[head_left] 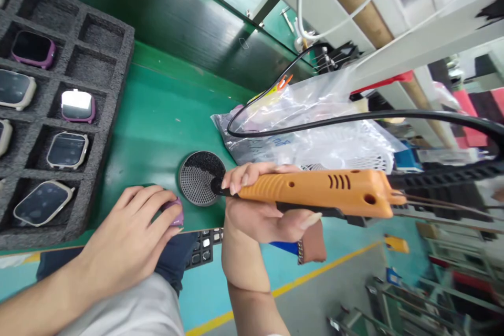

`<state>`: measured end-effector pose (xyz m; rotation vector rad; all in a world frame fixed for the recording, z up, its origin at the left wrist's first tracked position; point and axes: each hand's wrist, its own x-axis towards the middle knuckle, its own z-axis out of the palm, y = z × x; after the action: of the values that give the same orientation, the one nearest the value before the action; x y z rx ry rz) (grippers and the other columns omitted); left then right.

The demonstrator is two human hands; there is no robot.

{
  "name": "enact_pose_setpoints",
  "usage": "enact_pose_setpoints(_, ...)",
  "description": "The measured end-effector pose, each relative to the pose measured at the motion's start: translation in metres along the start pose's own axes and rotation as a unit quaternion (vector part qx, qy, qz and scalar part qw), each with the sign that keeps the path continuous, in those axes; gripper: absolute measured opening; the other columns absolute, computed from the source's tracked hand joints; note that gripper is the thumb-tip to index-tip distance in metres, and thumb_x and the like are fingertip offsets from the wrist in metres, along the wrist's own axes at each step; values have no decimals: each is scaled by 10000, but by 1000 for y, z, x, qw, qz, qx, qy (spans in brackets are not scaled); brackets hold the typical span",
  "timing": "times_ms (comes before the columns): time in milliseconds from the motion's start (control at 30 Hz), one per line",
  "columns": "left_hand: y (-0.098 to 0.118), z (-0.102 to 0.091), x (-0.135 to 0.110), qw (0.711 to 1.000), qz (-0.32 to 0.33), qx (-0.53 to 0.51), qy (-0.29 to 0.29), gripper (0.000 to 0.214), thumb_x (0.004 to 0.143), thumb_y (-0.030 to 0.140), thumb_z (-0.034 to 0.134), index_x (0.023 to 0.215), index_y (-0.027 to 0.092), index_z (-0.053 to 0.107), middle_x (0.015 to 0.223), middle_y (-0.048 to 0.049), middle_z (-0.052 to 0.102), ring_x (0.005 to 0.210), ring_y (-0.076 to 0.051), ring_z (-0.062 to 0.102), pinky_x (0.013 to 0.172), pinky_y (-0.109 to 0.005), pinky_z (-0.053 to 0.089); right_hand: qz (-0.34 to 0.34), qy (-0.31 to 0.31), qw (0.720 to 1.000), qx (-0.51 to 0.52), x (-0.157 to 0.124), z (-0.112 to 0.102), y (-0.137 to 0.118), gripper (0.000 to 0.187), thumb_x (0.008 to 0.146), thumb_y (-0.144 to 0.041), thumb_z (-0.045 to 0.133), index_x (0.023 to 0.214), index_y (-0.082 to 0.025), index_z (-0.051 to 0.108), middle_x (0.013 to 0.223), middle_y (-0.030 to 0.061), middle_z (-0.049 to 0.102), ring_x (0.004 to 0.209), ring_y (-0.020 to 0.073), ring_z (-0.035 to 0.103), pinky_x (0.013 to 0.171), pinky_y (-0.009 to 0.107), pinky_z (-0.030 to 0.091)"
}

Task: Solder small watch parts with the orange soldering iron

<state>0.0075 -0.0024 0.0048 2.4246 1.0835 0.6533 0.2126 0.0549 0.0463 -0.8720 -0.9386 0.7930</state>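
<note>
**Orange tool (315, 189) in right hand (255, 218), purple watch case (177, 212) in left hand (134, 231)**

Right hand: closed around the tool's ribbed, slotted plastic body. Its long axis runs roughly left to right across the view; the black nose points left, over the edge of a round, perforated dish (197, 184). Contact between the two cannot be determined. A black cable (354, 116) loops behind.

Left hand: fingers curled, gripping the smooth case at the near edge of the green bench (157, 94), just beside the dish. Farther left, a grainy foam tray (118, 94) holds rounded-rectangular watch cases (67, 149) in square-cut pockets. Beyond the tool lies a crinkled, clear plastic bag (326, 100).
</note>
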Motion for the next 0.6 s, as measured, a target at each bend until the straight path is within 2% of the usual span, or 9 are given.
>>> enact_pose_setpoints(167,-1,0,-1,1000,5,-5,6,231,1033,227,619,1247,167,678,1298,-112,689,1202,-302,596,1001,-486,440,-5,-7,1000,-3,-1,-1,-1,387,901,-653,586,1045,-308,682,735,-39,601,502,147,516,454,309,468)
enact_pose_setpoints(267,-1,0,-1,1000,11,-14,13,261,1012,191,647,1269,183,696,1311,-101,698,1220,-304,595,1005,-493,447,-6,-23,1000,-8,-5,0,-15,443,895,-692,565,1065,-299,675,755,-30,607,527,157,537,492,339,488)
enact_pose_setpoints(433,0,-1,0,1000,7,-24,14,251,1011,198,652,1254,205,714,1295,-109,687,1180,-307,583,974,-501,447,42,-57,997,-3,-19,13,-42,453,916,-680,597,1143,-292,653,817,-21,622,609,170,584,565,379,524)
enact_pose_setpoints(600,1,-2,1,1000,-5,-28,14,253,1008,202,653,1256,212,700,1248,-121,666,1143,-306,564,959,-496,444,71,-90,993,11,-30,22,-39,481,929,-731,563,1167,-317,612,814,-31,596,600,166,577,561,383,520)
